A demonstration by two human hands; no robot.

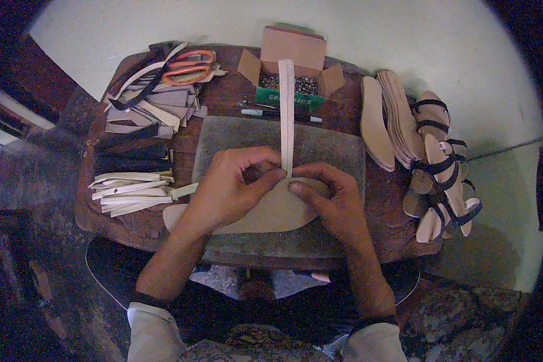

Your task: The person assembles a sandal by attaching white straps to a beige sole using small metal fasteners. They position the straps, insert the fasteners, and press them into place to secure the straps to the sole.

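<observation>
A long cream strap (286, 114) rises away from me over the grey mat (235, 139). At its near end, my left hand (229, 184) pinches it between thumb and fingertips. My right hand (338, 196) has its thumb and fingers closed at the same spot, where the strap meets the edge of a beige sandal sole (265, 214). The sole lies crosswise on the mat under both hands, partly covered by them. Whether the strap is fixed to the sole is hidden by my fingers.
Behind the mat, an open cardboard box (292, 90) holds small metal tacks, with a pen (259, 113) before it. Orange-handled scissors (190, 66), grey strips (157, 108), black straps (133, 160) and cream straps (130, 196) lie left. Stacked soles (398, 114) and strapped sandals (443, 163) stand right.
</observation>
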